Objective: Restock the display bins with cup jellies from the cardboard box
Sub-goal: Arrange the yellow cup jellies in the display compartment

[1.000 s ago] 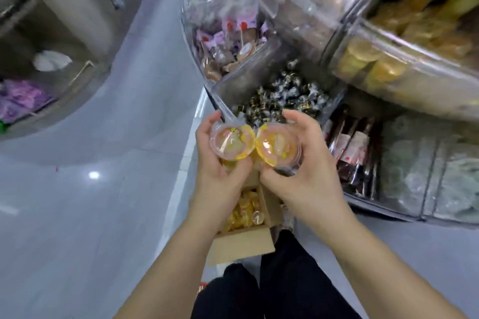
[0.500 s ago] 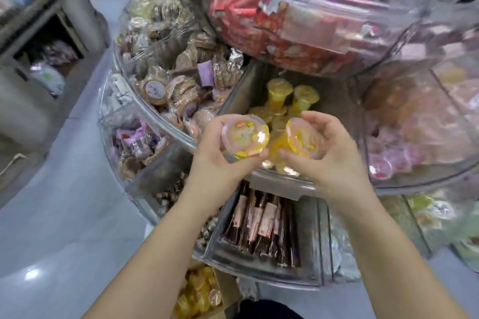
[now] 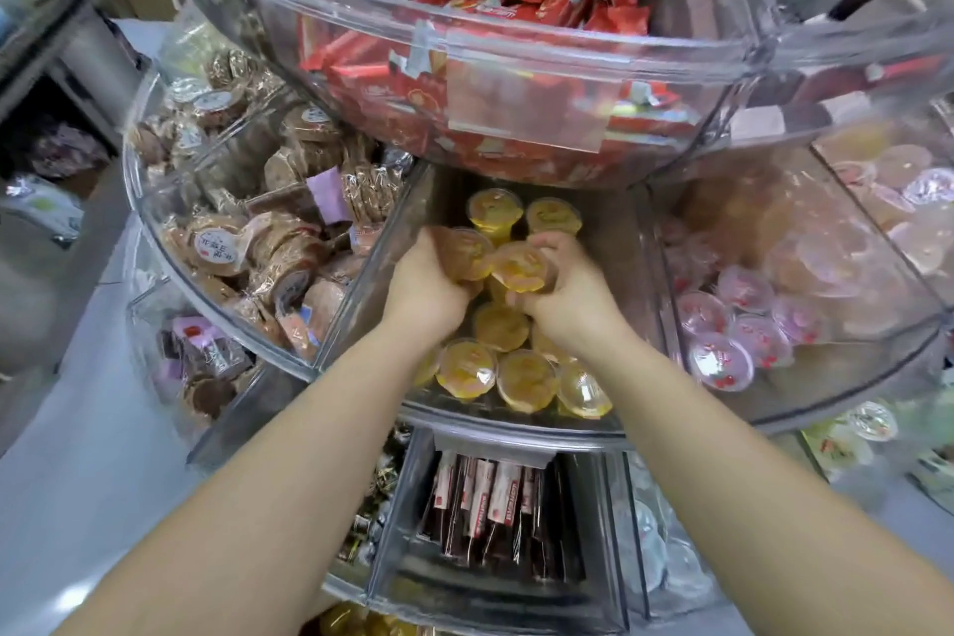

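Both forearms reach up from the bottom of the frame, and the hands meet at centre, inside the middle-tier bin (image 3: 361, 305). The left hand (image 3: 420, 287) curls its grip round a yellow cup jelly (image 3: 467, 248), fingers wrapped and closed on it. The right hand (image 3: 568, 294) is clamped the same way on a second cup jelly (image 3: 519, 266), and the two cups touch each other between the hands (foil lids facing up, a little blurred). Below the wrists, more yellow jellies (image 3: 495, 372) lie heaped against the bin's clear front wall; two stand upright at the back. Left of centre sits a compartment of brown wrapped snacks (image 3: 248, 243), right of centre one of pink cup jellies (image 3: 733, 331). Across the top, a bin of red packets (image 3: 516, 0); at lower centre, dark stick packs (image 3: 490, 506).
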